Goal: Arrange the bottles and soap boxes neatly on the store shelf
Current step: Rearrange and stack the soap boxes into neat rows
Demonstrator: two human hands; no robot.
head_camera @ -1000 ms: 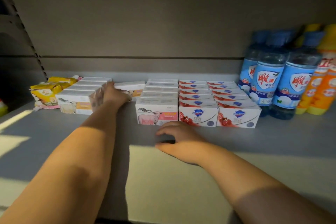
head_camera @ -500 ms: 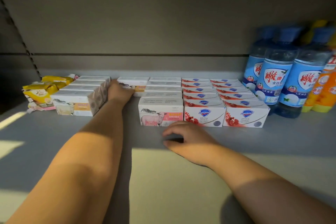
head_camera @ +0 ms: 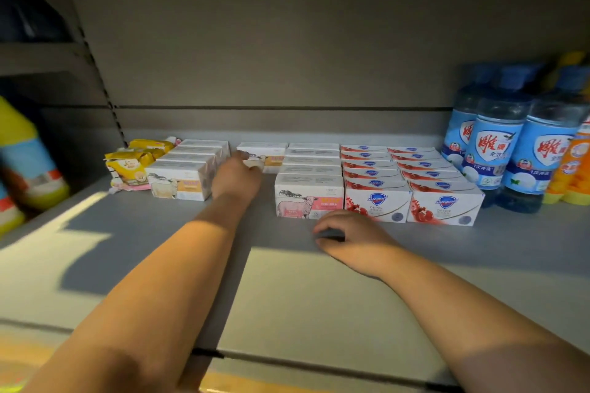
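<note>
Rows of soap boxes (head_camera: 376, 204) and bottles (head_camera: 493, 153) stand aligned; your left hand (head_camera: 236, 177) meets the stray box (head_camera: 266, 151) at the back, grip indiscernible, while your right hand (head_camera: 354, 241) rests loosely curled, empty.

Left arm (head_camera: 166, 281) stretched straight forward. Left hand (head_camera: 238, 177) far out, back of hand up, thumb raised; fingers blurred, so the grip is unreadable. Right forearm (head_camera: 463, 306) angles in from lower right. Right hand (head_camera: 354, 241) sits nearer, palm down, fingers loosely curled, holding nothing.
</note>
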